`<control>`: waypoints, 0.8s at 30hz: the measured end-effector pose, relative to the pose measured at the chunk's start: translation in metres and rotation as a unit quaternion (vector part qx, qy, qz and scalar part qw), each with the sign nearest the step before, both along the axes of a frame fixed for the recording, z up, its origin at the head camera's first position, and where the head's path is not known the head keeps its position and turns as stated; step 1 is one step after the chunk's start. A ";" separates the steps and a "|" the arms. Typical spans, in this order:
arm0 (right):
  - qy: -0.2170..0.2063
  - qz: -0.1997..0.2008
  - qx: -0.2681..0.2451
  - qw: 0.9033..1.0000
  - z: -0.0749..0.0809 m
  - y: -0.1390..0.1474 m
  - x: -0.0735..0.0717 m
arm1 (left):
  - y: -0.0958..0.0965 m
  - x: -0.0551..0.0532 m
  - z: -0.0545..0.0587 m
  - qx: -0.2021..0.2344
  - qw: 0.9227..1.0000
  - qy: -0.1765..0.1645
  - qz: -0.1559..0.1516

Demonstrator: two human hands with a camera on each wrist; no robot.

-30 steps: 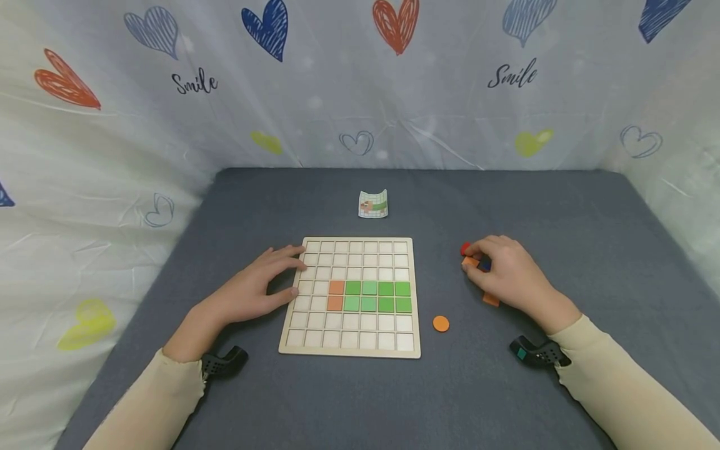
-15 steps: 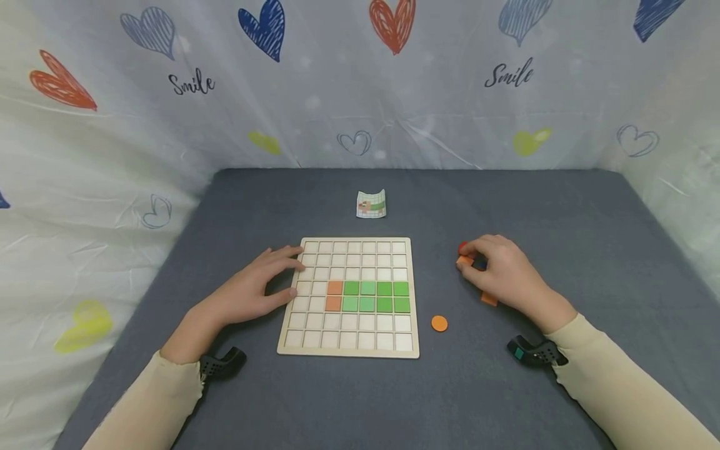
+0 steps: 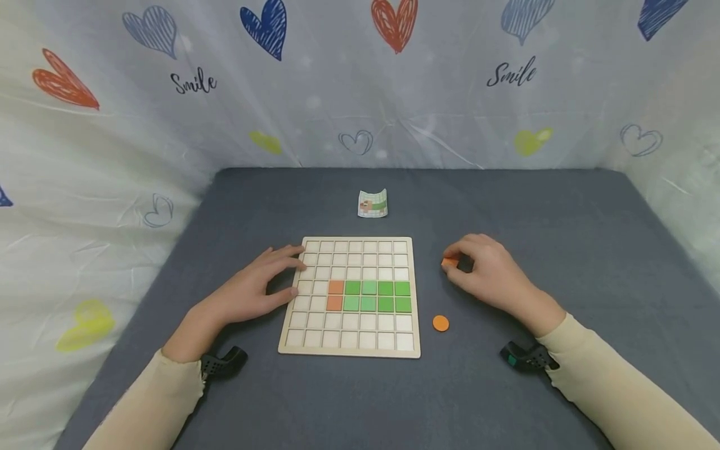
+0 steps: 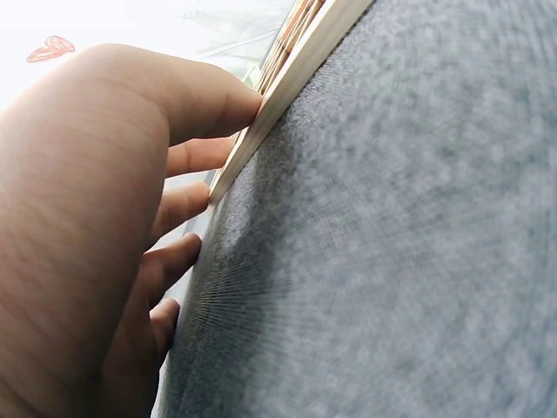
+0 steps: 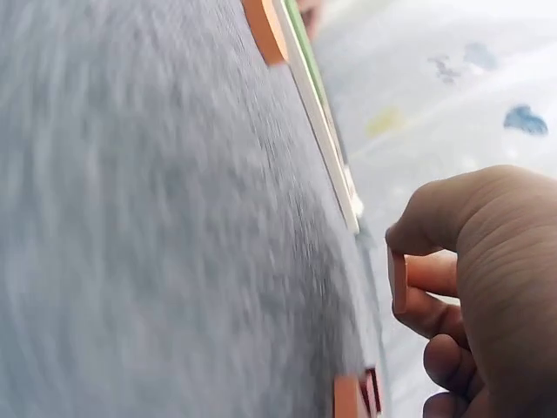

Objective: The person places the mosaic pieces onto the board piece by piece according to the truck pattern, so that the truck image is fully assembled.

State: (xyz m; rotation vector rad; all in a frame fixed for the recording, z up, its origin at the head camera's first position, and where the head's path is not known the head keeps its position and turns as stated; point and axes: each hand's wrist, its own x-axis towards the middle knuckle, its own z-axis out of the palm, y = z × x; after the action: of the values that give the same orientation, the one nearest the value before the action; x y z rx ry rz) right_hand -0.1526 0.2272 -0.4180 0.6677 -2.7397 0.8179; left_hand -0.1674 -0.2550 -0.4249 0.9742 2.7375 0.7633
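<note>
My right hand pinches a small orange square tile between thumb and fingers, right of the board. In the right wrist view this tile is seen edge-on, raised off the cloth. My left hand rests at the left edge of a wooden grid board, its spread fingers and thumb touching the rim. Two orange tiles and a block of green tiles fill cells across the board's middle. An orange disc lies just right of the board.
Behind the board a small curled picture card shows a coloured grid pattern. Low in the right wrist view are an orange piece and a dark red piece; my right hand hides them in the head view. A printed curtain hangs behind the table.
My right hand has moved left toward the board with the orange tile. The red and orange pieces by it are now hidden in the head view. My left hand keeps its place.
</note>
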 end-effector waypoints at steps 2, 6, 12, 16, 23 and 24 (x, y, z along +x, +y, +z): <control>-0.002 0.011 -0.006 1.000 0.001 -0.006 0.001 | 0.000 0.000 0.001 0.001 1.000 0.000 0.000; -0.010 0.031 -0.013 0.999 0.003 -0.017 0.001 | 0.001 0.000 0.001 0.001 1.000 -0.003 0.001; -0.005 0.057 -0.017 0.998 0.008 -0.034 0.002 | 0.000 -0.001 0.001 0.002 1.000 -0.004 0.000; 0.017 0.091 -0.015 0.996 0.011 -0.048 0.003 | -0.001 0.000 0.002 0.004 1.000 -0.001 -0.003; 0.043 0.132 -0.025 0.990 0.013 -0.077 0.006 | -0.001 0.001 0.001 0.003 1.000 -0.002 -0.002; 0.046 0.137 -0.027 0.989 0.013 -0.082 0.006 | 0.000 0.001 0.001 0.003 1.000 -0.002 -0.002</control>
State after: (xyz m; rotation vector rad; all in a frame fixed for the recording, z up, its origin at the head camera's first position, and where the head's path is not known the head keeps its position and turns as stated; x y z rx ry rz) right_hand -0.1465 0.1449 -0.4048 1.0600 -2.5680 0.8898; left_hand -0.1663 -0.2554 -0.4235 0.9790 2.7311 0.7715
